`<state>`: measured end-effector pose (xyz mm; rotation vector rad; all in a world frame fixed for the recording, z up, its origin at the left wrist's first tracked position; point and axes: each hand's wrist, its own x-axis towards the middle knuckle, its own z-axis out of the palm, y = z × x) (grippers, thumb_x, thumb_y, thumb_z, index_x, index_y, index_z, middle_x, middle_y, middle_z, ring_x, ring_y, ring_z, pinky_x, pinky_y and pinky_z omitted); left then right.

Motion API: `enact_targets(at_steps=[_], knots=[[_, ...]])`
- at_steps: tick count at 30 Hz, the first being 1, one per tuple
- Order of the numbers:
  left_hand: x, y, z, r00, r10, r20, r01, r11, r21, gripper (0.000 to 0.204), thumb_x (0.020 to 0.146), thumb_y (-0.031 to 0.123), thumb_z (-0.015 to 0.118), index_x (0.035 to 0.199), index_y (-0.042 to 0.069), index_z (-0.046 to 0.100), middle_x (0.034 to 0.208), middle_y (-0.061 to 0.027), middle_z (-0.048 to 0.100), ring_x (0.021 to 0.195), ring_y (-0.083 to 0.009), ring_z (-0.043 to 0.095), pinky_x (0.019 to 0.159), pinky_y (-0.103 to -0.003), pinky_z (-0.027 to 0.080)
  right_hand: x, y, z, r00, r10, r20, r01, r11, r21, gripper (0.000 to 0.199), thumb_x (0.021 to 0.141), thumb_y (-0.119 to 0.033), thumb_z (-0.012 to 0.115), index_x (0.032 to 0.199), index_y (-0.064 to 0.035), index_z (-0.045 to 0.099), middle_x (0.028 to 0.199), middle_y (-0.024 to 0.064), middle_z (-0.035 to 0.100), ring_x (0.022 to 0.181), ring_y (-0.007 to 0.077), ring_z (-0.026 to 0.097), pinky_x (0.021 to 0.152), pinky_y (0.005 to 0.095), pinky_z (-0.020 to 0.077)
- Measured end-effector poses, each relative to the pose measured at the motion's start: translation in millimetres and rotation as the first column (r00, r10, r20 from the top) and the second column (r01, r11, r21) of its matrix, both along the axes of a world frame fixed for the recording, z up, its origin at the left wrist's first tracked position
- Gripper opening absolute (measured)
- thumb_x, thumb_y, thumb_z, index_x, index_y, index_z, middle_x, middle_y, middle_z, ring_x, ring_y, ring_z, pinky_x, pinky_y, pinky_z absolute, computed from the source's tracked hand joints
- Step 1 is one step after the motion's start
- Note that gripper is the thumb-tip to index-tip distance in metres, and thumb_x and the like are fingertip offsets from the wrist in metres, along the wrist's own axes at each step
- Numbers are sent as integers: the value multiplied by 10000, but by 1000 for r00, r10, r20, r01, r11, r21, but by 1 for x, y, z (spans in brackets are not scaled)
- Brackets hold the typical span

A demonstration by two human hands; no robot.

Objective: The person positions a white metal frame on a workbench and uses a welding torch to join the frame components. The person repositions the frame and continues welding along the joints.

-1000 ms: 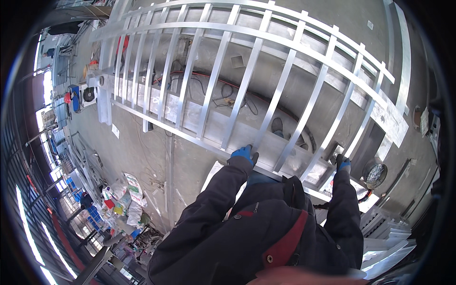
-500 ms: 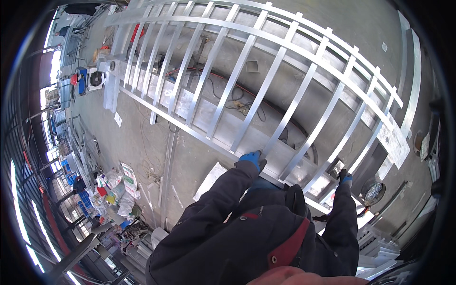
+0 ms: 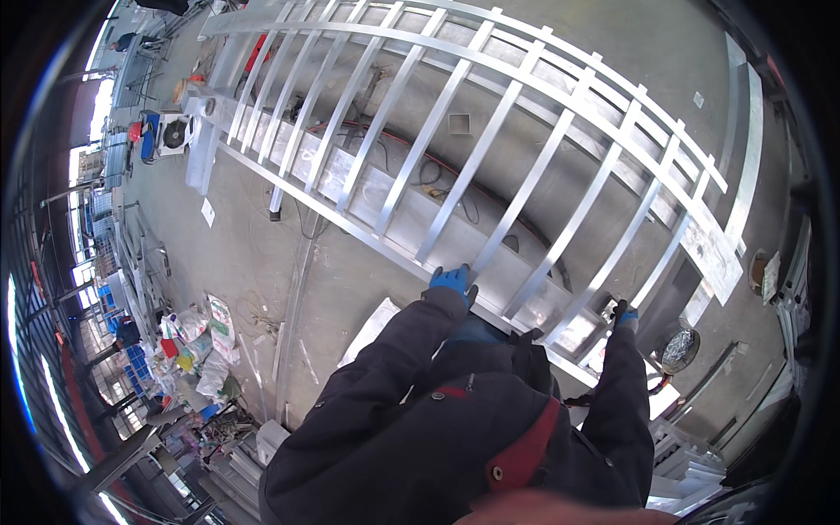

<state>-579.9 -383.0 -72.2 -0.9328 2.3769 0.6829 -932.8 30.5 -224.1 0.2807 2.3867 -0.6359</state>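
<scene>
A long ladder-like frame (image 3: 525, 188) of silvery metal bars lies before me, its crossbars running between long rails. My left hand (image 3: 452, 282), in a blue glove with dark fingertips, rests on the near rail beside the lower end of a crossbar; its fingers are apart. Farther right, my right hand (image 3: 626, 316) wears a matching glove and is closed at the lower end of another crossbar near the frame's right end. Its fingertips are partly hidden.
Beneath the frame lie wide metal beams (image 3: 367, 188) and dark cables (image 3: 472, 206). A round metal-rimmed item (image 3: 680, 350) sits right of my right hand. Bags and scraps (image 3: 206, 346) are heaped at left. A boxed fan (image 3: 176, 133) stands farther off. Long metal profiles (image 3: 746, 140) lie at far right.
The whole view has shifted slightly, so the frame and both hands appear a little higher and more to the left. The left hand's fingers look more spread; both hands stay on the frame.
</scene>
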Motion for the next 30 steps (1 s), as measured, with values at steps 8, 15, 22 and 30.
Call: enact_targets(at_steps=[8,15,22,30], knots=[[60,42,14,972,-91,-219,35,968,-247,607,937,406,622,1419,53,516,1440,-191,563,1370,-334,507,1171,-542,325,-6,5,-10,972,185,-147,-178,982,58,497,917,-469,735,1080,1,727,912,166,760,830,319,724,748,476,547],[115,58,53,966,198,-168,-197,980,20,533,956,392,614,1376,63,589,1316,-188,668,1123,-329,680,1051,-466,477,46,3,92,857,96,-506,-78,995,58,675,922,-426,738,1444,-35,563,1296,213,689,1182,356,663,986,440,519],[151,43,71,895,444,-34,-422,871,250,562,979,365,617,1428,31,562,1343,-205,659,1106,-311,707,989,-409,548,169,-3,136,969,29,-247,-107,945,-309,454,994,-319,676,1317,0,663,1197,204,734,1127,282,699,986,372,527],[250,-32,48,811,580,-74,-516,770,376,587,994,378,627,1434,-5,560,1316,-231,661,1138,-304,689,953,-408,562,279,-165,187,965,263,15,-240,902,-358,534,966,-410,660,1370,-62,637,1234,199,723,1162,310,689,1012,379,520]])
